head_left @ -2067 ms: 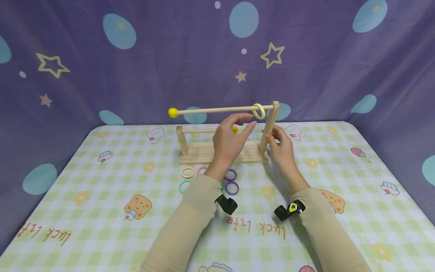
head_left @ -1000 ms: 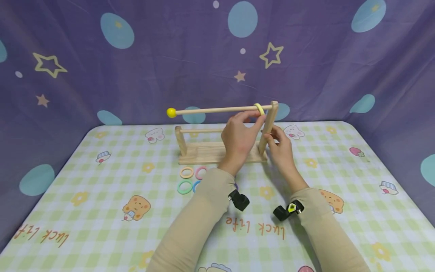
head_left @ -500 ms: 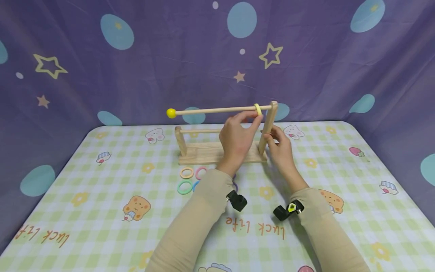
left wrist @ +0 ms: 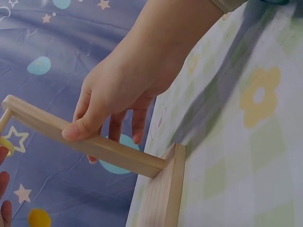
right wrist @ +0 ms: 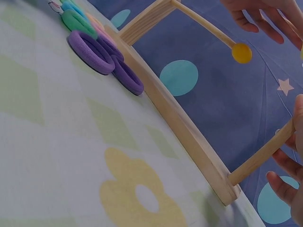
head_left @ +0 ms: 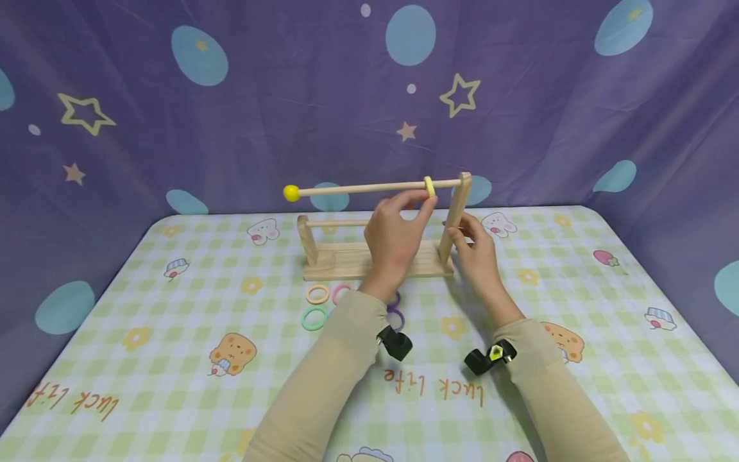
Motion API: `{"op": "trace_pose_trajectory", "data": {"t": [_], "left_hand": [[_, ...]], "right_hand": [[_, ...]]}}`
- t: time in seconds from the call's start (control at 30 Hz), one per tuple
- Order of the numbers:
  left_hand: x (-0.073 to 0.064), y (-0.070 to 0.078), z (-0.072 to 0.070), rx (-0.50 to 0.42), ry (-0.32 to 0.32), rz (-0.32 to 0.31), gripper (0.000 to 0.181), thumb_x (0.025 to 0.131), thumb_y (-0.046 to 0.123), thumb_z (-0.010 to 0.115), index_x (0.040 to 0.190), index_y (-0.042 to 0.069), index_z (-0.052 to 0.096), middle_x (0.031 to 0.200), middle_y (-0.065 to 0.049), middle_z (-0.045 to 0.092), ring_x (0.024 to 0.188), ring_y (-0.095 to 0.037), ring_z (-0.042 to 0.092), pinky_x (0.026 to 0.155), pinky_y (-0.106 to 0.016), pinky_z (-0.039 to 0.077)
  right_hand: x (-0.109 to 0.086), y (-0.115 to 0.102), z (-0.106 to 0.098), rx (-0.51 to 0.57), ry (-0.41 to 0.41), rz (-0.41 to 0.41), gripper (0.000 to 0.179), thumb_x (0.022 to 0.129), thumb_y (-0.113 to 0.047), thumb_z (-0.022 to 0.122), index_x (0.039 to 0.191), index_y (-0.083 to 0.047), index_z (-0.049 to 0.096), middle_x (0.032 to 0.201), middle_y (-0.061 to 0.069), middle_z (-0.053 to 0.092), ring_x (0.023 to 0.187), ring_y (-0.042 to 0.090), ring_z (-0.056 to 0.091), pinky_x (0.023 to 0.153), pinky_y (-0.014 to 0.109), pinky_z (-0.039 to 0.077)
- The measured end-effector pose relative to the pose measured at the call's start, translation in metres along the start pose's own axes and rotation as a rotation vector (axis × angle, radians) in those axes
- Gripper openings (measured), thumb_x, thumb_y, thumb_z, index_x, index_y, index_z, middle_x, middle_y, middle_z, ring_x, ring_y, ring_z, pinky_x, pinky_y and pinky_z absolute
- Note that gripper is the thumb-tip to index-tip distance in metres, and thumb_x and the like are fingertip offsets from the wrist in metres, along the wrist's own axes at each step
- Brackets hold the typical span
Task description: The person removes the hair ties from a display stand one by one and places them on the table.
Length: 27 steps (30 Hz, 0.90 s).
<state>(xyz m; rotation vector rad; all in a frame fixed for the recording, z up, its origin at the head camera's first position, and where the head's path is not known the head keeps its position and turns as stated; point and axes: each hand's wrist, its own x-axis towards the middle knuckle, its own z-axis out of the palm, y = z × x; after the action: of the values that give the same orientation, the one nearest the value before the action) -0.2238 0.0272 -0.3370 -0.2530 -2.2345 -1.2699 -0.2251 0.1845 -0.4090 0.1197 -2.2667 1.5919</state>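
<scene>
A yellow hair tie [head_left: 429, 186] is looped round the upper bar [head_left: 358, 188] of a wooden stand, a short way left of its tall right post [head_left: 456, 218]. My left hand [head_left: 395, 240] pinches the lower edge of the tie between thumb and index finger. On the post, my right hand [head_left: 476, 250] grips from the outer side; the left wrist view shows its thumb [left wrist: 78, 130] on the near face and fingers behind. A yellow ball [head_left: 291, 193] caps the bar's free left end. The lower bar [head_left: 337, 223] is partly hidden behind my left hand.
In front of the stand's base [head_left: 340, 263] lie several hair ties, among them an orange one [head_left: 317, 294], a green one [head_left: 314, 317] and a purple one [right wrist: 90, 52]. My left forearm covers some of them. A checked cloth [head_left: 173, 346] covers the table; a purple curtain [head_left: 260, 141] hangs behind.
My left hand, first apart from the yellow hair tie, has taken hold of it near the post and drawn it left along the upper bar. The right hand stays on the post.
</scene>
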Motion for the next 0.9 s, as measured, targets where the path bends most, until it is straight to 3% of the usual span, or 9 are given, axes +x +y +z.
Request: {"op": "trace_pose_trajectory", "data": {"t": [0.37, 0.9], "left_hand": [[-0.002, -0.009, -0.013, -0.006, 0.052, 0.012, 0.017, 0.089, 0.036, 0.074, 0.100, 0.023, 0.078, 0.090, 0.003, 0.072, 0.086, -0.012, 0.062, 0.068, -0.035, 0.048], [0.001, -0.021, -0.027, -0.027, 0.108, -0.039, 0.018, 0.088, 0.032, 0.076, 0.103, 0.023, 0.077, 0.093, 0.007, 0.074, 0.087, -0.013, 0.064, 0.071, -0.038, 0.048]], "right_hand": [[0.001, 0.001, 0.001, 0.001, 0.009, -0.019, 0.039, 0.099, -0.016, 0.058, 0.134, -0.001, 0.055, 0.124, 0.018, 0.065, 0.111, 0.029, 0.060, 0.078, 0.023, 0.046], [0.001, 0.000, 0.000, 0.017, -0.004, -0.010, 0.040, 0.098, -0.019, 0.057, 0.134, -0.002, 0.056, 0.125, 0.018, 0.065, 0.113, 0.029, 0.059, 0.081, 0.026, 0.046]]}}
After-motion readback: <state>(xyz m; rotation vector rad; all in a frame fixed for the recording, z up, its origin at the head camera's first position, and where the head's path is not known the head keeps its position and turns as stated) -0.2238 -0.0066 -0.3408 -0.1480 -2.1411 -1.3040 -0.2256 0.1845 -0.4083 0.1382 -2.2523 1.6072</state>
